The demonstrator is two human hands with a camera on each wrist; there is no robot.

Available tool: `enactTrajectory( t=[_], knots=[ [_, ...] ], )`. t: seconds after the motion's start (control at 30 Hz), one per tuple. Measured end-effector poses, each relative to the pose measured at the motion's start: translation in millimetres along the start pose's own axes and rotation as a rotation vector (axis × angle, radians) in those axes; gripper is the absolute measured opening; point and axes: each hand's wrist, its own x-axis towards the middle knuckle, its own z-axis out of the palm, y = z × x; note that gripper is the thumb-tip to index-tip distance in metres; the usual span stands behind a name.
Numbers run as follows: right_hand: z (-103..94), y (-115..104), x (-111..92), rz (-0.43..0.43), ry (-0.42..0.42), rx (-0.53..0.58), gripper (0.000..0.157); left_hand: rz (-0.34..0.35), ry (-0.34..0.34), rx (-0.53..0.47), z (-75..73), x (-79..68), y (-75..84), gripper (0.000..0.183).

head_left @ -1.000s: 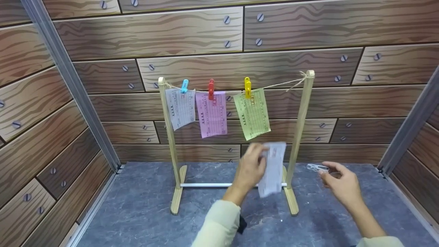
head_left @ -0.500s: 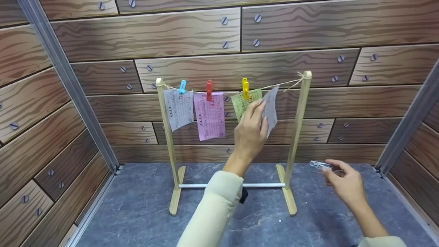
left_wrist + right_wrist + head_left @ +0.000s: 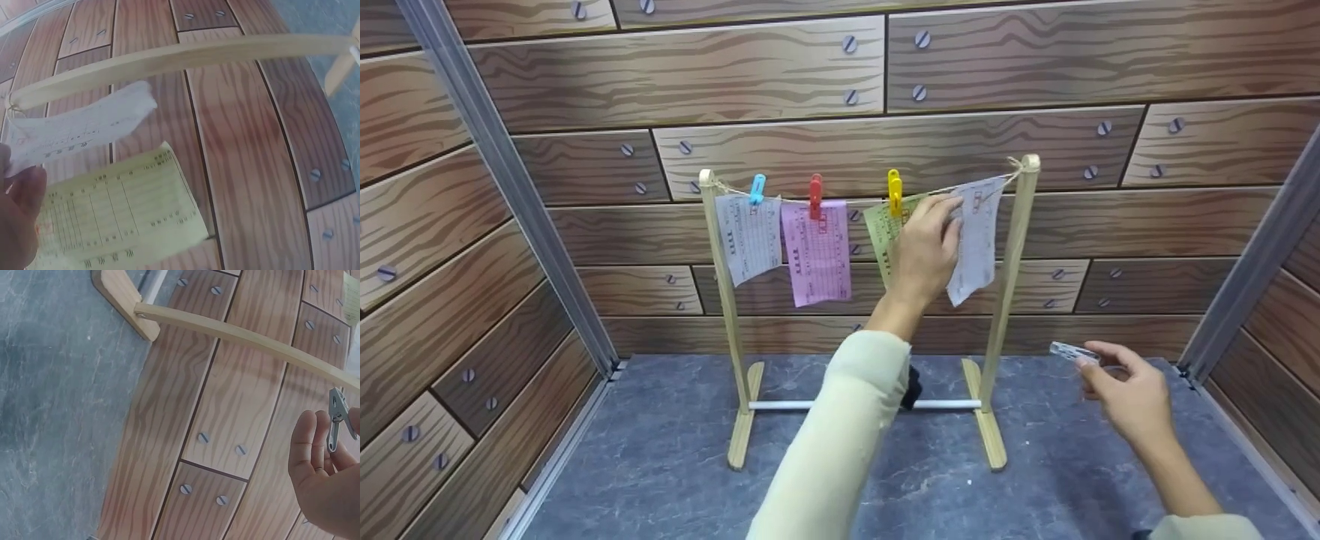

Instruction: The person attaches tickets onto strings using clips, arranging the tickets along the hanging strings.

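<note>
My left hand [image 3: 924, 251] pinches the left edge of a white printed slip [image 3: 979, 232], whose top lies against the string near the right post. In the left wrist view the same white slip [image 3: 84, 129] hangs beside a green slip [image 3: 124, 214]. Low on the right, my right hand [image 3: 1132, 390] holds a pale grey clothespin [image 3: 1072, 352] between thumb and fingers, apart from the rack. The right wrist view shows that clothespin [image 3: 335, 419] with its spring. Part of the green slip hides behind my left hand in the head view.
Along the string hang another white slip [image 3: 750, 240] under a blue clothespin [image 3: 757, 189], a pink slip [image 3: 817, 259] under a red one [image 3: 815, 196], and a yellow clothespin [image 3: 895, 193] on the green slip. Wooden posts [image 3: 1012, 285] stand on the grey marbled tabletop [image 3: 660, 480].
My left hand has lifted the white slip from below up to the string and shifted it right toward the post. The right hand has moved slightly right, still holding the clothespin.
</note>
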Motion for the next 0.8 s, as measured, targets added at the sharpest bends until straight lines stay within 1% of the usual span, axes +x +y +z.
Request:
enactTrajectory(
  t=[0.1, 0.17, 0.23, 0.33, 0.4, 0.47, 0.63, 0.7, 0.8],
  knots=[
    [-2.0, -3.5, 1.8, -0.010, 0.003, 0.002, 0.037, -0.034, 0.099, -0.090, 7.2, 6.7, 3.6, 0.013],
    [-3.4, -6.5, 2.8, -0.022, 0.006, -0.010, 0.037, -0.078, 0.165, -0.140, 11.5, 10.9, 6.2, 0.011],
    [-5.0, -9.9, 4.0, -0.036, 0.017, -0.014, 0.036, -0.148, 0.210, -0.172, 14.7, 14.7, 8.7, 0.014],
    [-8.2, -15.9, 5.4, -0.045, 0.031, -0.024, 0.037, -0.271, 0.249, -0.209, 17.5, 19.5, 13.1, 0.024],
    [-10.3, -19.7, 6.6, -0.044, 0.033, -0.019, 0.038, -0.347, 0.259, -0.225, 18.7, 22.2, 16.4, 0.029],
    [-12.3, -23.8, 7.6, -0.045, 0.036, -0.013, 0.039, -0.422, 0.254, -0.237, 19.5, 25.0, 20.5, 0.032],
    [-15.0, -34.5, 10.6, -0.085, 0.045, 0.021, 0.033, -0.616, 0.211, -0.241, 20.8, 31.4, 29.9, 0.034],
    [-15.6, -40.0, 11.4, -0.109, 0.044, 0.030, 0.031, -0.671, 0.196, -0.226, 21.4, 33.2, 30.7, 0.033],
    [-16.7, -50.1, 12.7, -0.145, 0.051, 0.042, 0.028, -0.710, 0.185, -0.226, 21.7, 34.1, 30.4, 0.030]
  ],
)
